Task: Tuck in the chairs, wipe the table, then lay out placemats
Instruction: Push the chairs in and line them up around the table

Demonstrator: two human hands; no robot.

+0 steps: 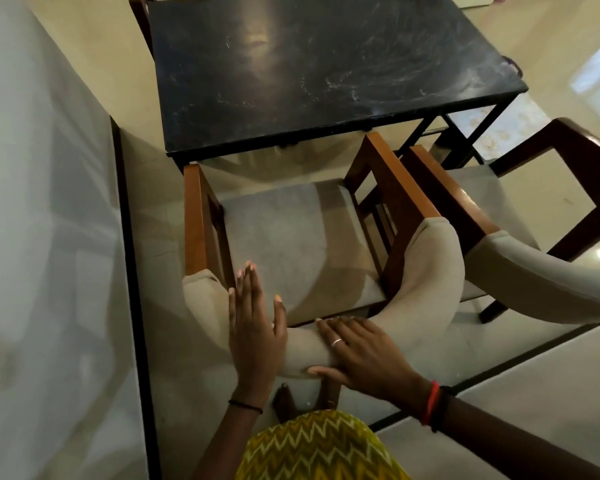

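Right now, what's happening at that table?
A person has both hands on the padded back of the near chair: left hand flat and open, right hand laid over the top edge. The seat is mostly out from under the black table. A second chair on the right is also pulled out. The tabletop looks smeared, with no placemats on it.

Yellow zigzag garment (321,448), red wristband (431,401), ring (337,342).

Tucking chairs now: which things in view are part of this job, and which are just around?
Job:
near chair, both hands on its padded back: left hand, right hand
second chair, to its right
black table, bare and streaky

Just around:
far chair, mostly hidden behind the table
tiled floor
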